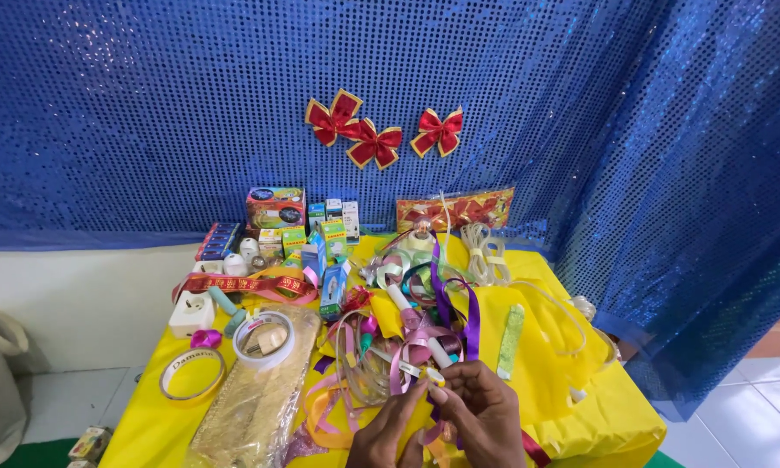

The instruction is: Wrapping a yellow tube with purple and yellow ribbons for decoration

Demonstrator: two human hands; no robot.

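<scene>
Small white tube (425, 373) with a yellow tip sits pinched between both hands at the near edge of the tabletop (580, 416). Right hand (485, 412) has its grip closed on it, left hand (388, 433) pinches the other end, so I'd say they're mid-fiddle with it. Just past the fingers is a tangle of pink and purple ribbons (424, 334), then 2 tape rolls (234, 351) to the left. Any next move would need steady fingertips, it's tiny.
</scene>
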